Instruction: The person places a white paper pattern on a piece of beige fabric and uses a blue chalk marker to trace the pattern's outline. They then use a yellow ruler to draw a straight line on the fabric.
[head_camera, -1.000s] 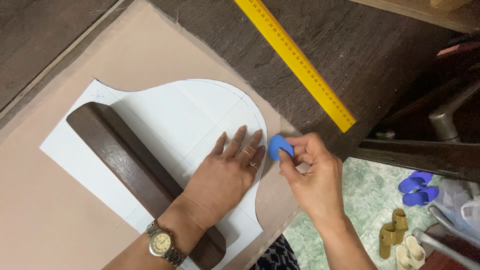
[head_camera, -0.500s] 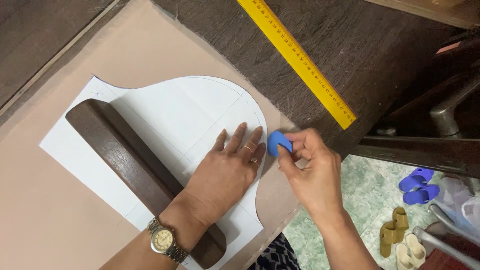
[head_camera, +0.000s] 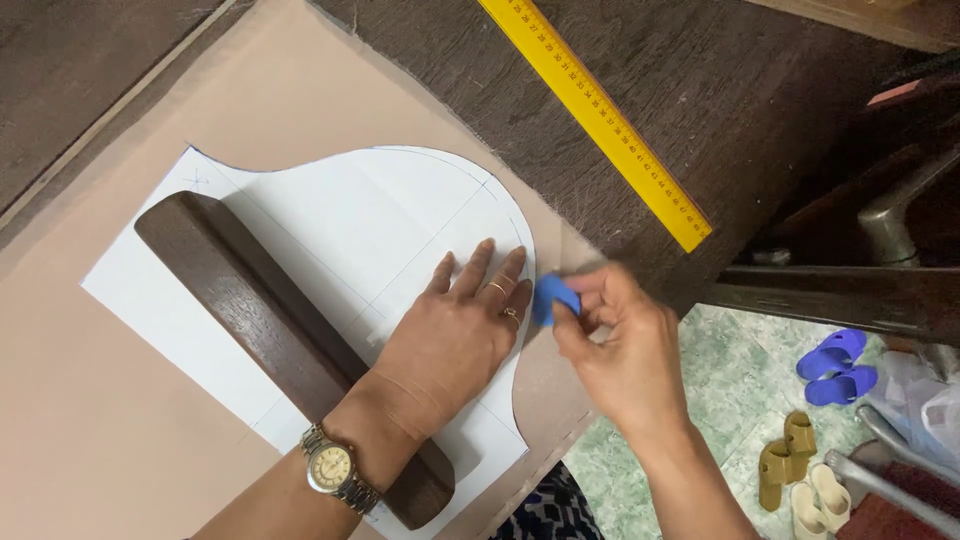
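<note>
Pressing flat on the white paper pattern (head_camera: 330, 215), the left hand (head_camera: 455, 335) lies open with fingers spread, rings on two of them and a wristwatch (head_camera: 335, 468) on the wrist. Right next to its fingertips, the right hand (head_camera: 620, 345) pinches a small blue piece of tailor's chalk (head_camera: 555, 298) between thumb and fingers, with the chalk sitting at the curved right edge of the pattern. It's a bit blurry, so I can't tell if the chalk actually touches the tan fabric (head_camera: 120, 440) underneath. Just behind the left wrist, a dark wooden block (head_camera: 250, 305) lies diagonally across the paper, weighing it down. Further out past the right hand, a yellow ruler (head_camera: 595, 115) rests at an angle on the dark wooden table (head_camera: 760, 110). Down on the green floor (head_camera: 730, 390) beside the right arm there's blue slippers (head_camera: 835, 365) and tan sandals (head_camera: 785, 455).
</note>
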